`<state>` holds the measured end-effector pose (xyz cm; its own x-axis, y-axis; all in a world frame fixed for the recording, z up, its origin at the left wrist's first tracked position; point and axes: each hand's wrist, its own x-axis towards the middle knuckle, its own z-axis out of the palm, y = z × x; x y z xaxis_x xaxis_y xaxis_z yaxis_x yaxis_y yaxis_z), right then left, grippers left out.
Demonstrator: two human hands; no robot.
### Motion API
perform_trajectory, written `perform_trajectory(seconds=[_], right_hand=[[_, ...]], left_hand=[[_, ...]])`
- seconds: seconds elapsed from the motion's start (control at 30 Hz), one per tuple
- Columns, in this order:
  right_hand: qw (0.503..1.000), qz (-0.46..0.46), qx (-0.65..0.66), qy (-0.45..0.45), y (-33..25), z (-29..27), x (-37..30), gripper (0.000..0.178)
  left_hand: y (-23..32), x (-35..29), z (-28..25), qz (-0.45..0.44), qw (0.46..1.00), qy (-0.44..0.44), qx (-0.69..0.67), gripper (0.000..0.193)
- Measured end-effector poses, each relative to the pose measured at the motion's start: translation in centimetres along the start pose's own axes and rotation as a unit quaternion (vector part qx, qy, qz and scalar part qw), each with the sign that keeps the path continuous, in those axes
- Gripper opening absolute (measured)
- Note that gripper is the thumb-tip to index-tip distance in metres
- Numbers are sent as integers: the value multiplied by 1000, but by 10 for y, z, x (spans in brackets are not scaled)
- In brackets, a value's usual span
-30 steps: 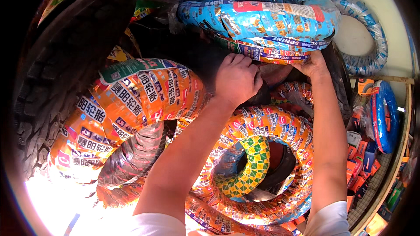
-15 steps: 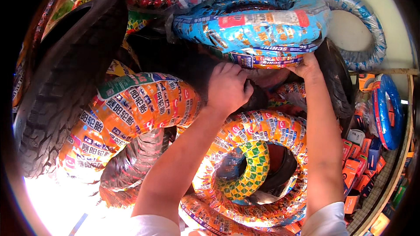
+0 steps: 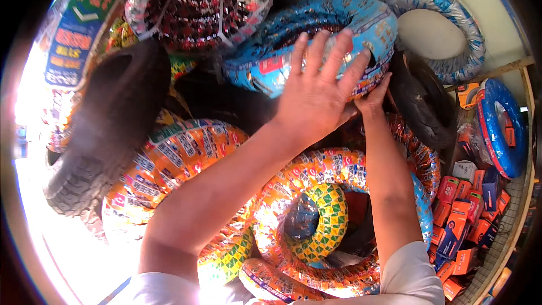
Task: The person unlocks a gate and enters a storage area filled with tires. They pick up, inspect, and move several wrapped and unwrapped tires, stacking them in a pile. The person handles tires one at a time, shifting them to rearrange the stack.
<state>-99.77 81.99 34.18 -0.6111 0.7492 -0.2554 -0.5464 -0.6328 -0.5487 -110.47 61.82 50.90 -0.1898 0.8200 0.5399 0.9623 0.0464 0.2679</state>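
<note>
A tire in shiny blue printed wrap (image 3: 254, 72) lies tilted at the upper middle, on top of another wrapped tire. My left hand (image 3: 313, 93) is spread wide in front of it, fingers pointing up; whether the palm touches the wrap I cannot tell. Beneath the blue tire's lower right edge, my right hand (image 3: 371, 100) grips the wrapped edge, its fingers partly hidden. Below my hands sits a large tire in orange printed wrap (image 3: 271, 209), with a smaller one in green-and-yellow checked wrap (image 3: 334, 220) inside its ring.
Bare black tires stand at the left (image 3: 121, 101) and right (image 3: 423, 101). A red-and-black tire in clear wrap (image 3: 192, 8) lies at the upper left, a silver-blue wrapped ring (image 3: 471, 34) against the wall. Small orange boxes (image 3: 457, 217) and a blue wrapped ring (image 3: 499, 130) fill the right side.
My left hand has risen from the dark gap to the front of the blue tire and spread its fingers. My right hand stays at that tire's lower edge. The view has shifted.
</note>
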Motion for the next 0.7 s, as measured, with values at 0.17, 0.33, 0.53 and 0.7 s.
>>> perform_trajectory(seconds=[0.17,0.33,0.53,0.7], right_hand=[[999,-4,12,-40,8,9,2,83],[994,-31,58,-88,7,33,-5,82],[998,36,29,-31,2,49,1,75],[996,53,30,-68,8,52,1,83]], left_hand=[[-26,19,51,71,977,-8,199,96],[-64,59,29,18,980,-36,194,101],[-102,65,2,-28,951,-35,306,107],[-121,71,13,92,962,40,253,95]])
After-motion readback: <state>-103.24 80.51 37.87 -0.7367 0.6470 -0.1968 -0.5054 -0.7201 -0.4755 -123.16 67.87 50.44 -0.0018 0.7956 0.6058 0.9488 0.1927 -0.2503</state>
